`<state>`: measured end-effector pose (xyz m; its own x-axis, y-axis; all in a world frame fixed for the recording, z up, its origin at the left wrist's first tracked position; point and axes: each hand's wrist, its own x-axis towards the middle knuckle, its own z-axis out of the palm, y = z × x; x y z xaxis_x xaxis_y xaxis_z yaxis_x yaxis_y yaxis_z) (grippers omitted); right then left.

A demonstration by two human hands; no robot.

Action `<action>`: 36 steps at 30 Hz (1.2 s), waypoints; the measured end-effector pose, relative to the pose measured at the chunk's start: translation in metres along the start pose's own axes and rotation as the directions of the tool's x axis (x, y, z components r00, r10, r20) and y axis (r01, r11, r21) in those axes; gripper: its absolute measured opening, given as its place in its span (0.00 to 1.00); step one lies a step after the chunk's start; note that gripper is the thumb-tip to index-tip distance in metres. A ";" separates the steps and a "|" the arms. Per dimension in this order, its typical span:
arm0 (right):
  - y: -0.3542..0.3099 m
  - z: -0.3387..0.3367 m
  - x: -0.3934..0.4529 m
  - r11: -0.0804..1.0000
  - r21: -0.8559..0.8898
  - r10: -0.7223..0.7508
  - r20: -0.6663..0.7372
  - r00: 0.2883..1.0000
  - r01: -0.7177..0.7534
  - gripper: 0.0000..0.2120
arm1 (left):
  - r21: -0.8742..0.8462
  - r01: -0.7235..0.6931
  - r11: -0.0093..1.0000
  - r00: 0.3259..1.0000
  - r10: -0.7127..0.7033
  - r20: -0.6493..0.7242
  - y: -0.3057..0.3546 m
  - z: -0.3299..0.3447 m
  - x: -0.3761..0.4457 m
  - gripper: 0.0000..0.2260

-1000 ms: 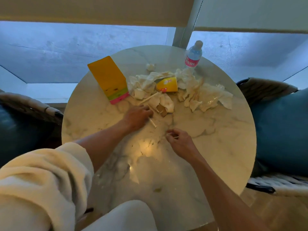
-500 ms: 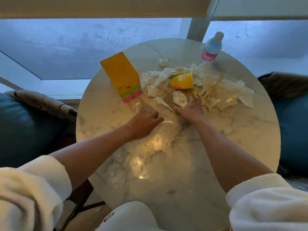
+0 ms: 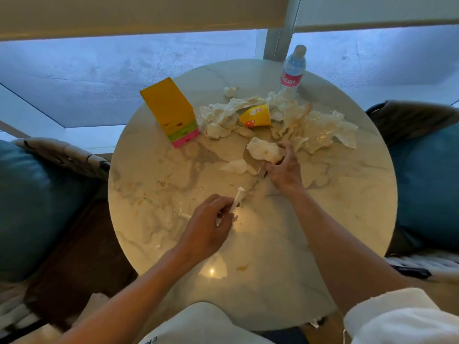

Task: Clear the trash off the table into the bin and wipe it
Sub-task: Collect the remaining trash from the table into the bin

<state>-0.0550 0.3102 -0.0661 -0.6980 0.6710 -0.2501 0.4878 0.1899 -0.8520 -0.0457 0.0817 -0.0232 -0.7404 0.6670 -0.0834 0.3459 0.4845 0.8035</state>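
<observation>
My left hand (image 3: 207, 230) sits near the middle of the round marble table (image 3: 347, 194), fingers curled in, pinching a thin white stick of rolled paper (image 3: 238, 197). Its long axis runs up and slightly right, away from me, free end pointing toward the trash pile; the lower end is hidden in my fingers. A second short white bit (image 3: 185, 215) lies flat on the table just left of that hand.

My right hand (image 3: 284, 170) reaches further out, fingers curled round a crumpled napkin (image 3: 264, 152), which bulges up and left from the grip. Something thin and dark shows under the thumb; cannot tell what. A smaller crumpled scrap (image 3: 237, 167) lies on the marble just left of this hand.

Beyond it: a heap of crumpled napkins (image 3: 223, 117) and clear wrapping (image 3: 320, 130) across the far half of the table. A yellow paper cup (image 3: 255, 116) lies on its side among them, mouth to the right. A yellow carton (image 3: 171, 112) with a green and pink end lies at the left of the heap, long axis running from far left toward me. A small paper wad (image 3: 229, 91) sits apart at the back. A water bottle (image 3: 293, 68) with a pink label stands upright at the far edge.

Crumbs and smears (image 3: 162, 183) mark the left part of the marble. Blue cushions (image 3: 37, 207) on both sides.
</observation>
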 end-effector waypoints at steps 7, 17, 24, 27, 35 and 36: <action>0.041 -0.050 -0.053 0.999 0.005 0.032 0.023 0.999 -0.032 0.06 | -0.079 0.107 0.991 0.993 -0.110 -0.042 0.034 0.030 -0.045 0.11; 0.126 -0.157 -0.152 0.983 0.173 0.067 -0.014 0.998 -0.064 0.21 | -0.209 0.201 0.957 0.976 -0.214 -0.039 0.096 0.103 -0.115 0.11; 0.256 -0.217 -0.252 0.903 0.225 0.385 -0.042 0.922 -0.367 0.13 | -0.379 0.328 0.865 0.940 -0.259 0.224 0.126 0.211 -0.160 0.09; 0.317 -0.222 -0.285 0.818 0.229 0.551 -0.043 0.834 -0.528 0.14 | -0.318 0.441 0.839 0.870 -0.314 0.380 0.108 0.258 -0.173 0.10; 0.437 -0.196 -0.345 0.677 0.229 0.725 -0.043 0.687 -0.700 0.17 | -0.038 0.545 0.837 0.683 -0.417 0.600 0.019 0.382 -0.173 0.06; 0.453 -0.189 -0.349 0.653 0.207 0.747 -0.014 0.665 -0.729 0.15 | 0.017 0.536 0.844 0.658 -0.431 0.617 0.004 0.396 -0.172 0.07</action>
<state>0.5082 0.2973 -0.2777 -0.0923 0.5980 -0.7961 0.7187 -0.5134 -0.4690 0.3113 0.1930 -0.2395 -0.2809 0.5797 -0.7649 -0.0954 0.7762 0.6233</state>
